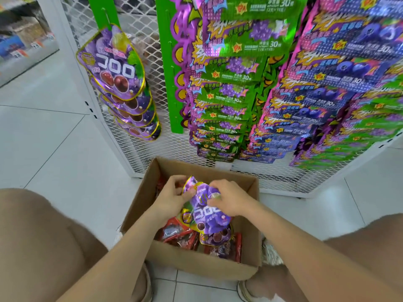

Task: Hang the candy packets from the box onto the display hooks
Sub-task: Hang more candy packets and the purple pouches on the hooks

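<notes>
An open cardboard box (197,265) stands on the floor between my knees, holding red packets (178,234) and purple grape candy packets (216,236). Both hands are inside it. My left hand (171,196) pinches the upper left edge of a purple grape packet (207,216). The same packet's top right is gripped by my right hand (229,200). Above, several matching purple packets (117,77) hang on a green hook strip (102,12) on the mesh rack.
The white wire-mesh display rack (152,147) stands right behind the box. Columns of green-and-purple packets (226,94) and blue-pink packets (327,83) hang on it to the right. White tiled floor (54,138) spreads to the left. My knees flank the box.
</notes>
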A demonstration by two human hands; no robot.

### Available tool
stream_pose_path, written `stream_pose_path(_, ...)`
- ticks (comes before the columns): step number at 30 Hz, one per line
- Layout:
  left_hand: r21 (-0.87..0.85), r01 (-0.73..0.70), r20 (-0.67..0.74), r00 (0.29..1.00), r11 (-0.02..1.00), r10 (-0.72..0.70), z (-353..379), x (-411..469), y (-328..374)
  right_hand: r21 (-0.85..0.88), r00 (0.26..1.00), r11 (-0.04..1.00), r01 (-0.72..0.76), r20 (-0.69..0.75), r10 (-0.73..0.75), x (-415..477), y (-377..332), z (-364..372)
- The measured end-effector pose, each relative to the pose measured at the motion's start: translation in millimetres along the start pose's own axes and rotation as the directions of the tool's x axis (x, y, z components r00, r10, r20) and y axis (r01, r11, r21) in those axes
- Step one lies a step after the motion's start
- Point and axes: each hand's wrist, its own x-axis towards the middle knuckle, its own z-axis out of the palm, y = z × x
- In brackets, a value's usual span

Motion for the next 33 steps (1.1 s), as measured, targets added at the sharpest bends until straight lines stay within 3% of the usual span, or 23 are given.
stream_pose_path(2, 0.070, 0.038, 0.007, 0.999, 0.997, -0.039, 9.9, 10.1, -26.8, -0.170, 0.998, 0.983, -0.064, 0.006, 0.066, -0.1, 8.1, 4.6)
stream_pose_path(5, 0.365, 0.060, -0.024, 0.998, 0.929, -0.055, 16.1, 22.2, -64.3, -0.421, 0.992, 0.899, -0.122, -0.021, 0.125, -6.4, 19.0, 2.6)
stream_pose_path(7, 0.577, 0.104, -0.020, 0.993, 0.810, -0.113, 16.1, 20.4, -78.5, -0.461, 0.989, 0.878, -0.130, 0.000, 0.147, -6.1, 25.3, -0.9)
stream_pose_path(9, 0.665, 0.139, -0.029, 0.987, 0.734, -0.160, 12.2, 19.7, -89.0, -0.412, 0.989, 0.905, -0.107, 0.054, 0.141, -1.6, 27.2, -3.7)
stream_pose_path(11, 0.649, 0.167, -0.072, 0.985, 0.742, -0.159, 10.4, 20.5, -85.1, -0.290, 0.986, 0.954, -0.072, 0.125, 0.112, 5.9, 24.5, -7.5)
stream_pose_path(14, 0.521, 0.112, -0.172, 0.985, 0.846, -0.025, 5.4, 25.1, -45.2, -0.099, 0.987, 0.994, -0.036, 0.153, 0.051, 12.2, 4.5, -17.7)
stream_pose_path(17, 0.323, -0.023, -0.265, 0.958, 0.946, 0.113, -5.5, 24.1, 20.9, 0.024, 1.000, 1.000, -0.002, 0.023, 0.001, 13.7, -29.0, -34.4)
stream_pose_path(20, 0.285, -0.197, -0.327, 0.900, 0.938, 0.288, -20.9, 2.0, 97.4, 0.135, 0.979, 0.988, 0.077, -0.197, -0.050, 11.4, -70.0, -51.3)
stream_pose_path(24, 0.404, -0.379, -0.474, 0.692, 0.833, 0.545, -50.5, -33.8, 186.5, 0.033, 0.783, 0.989, 0.143, -0.615, -0.093, -7.6, -128.8, -75.1)
stream_pose_path(27, 0.492, -0.445, -0.550, 0.507, 0.748, 0.663, -78.6, -40.0, 235.4, 0.002, 0.656, 0.979, 0.204, -0.743, -0.135, -18.8, -159.5, -94.7)
stream_pose_path(30, 0.579, -0.506, -0.528, 0.365, 0.639, 0.767, -102.1, -37.3, 272.3, -0.025, 0.540, 0.959, 0.283, -0.822, -0.180, -18.1, -179.8, -113.7)
stream_pose_path(31, 0.586, -0.516, -0.521, 0.352, 0.625, 0.778, -108.4, -33.8, 280.9, -0.035, 0.491, 0.944, 0.329, -0.847, -0.203, -15.5, -185.4, -118.7)
stream_pose_path(33, 0.534, -0.524, -0.525, 0.410, 0.663, 0.746, -118.6, -22.8, 292.8, -0.077, 0.390, 0.904, 0.421, -0.884, -0.257, -10.4, -196.7, -127.4)
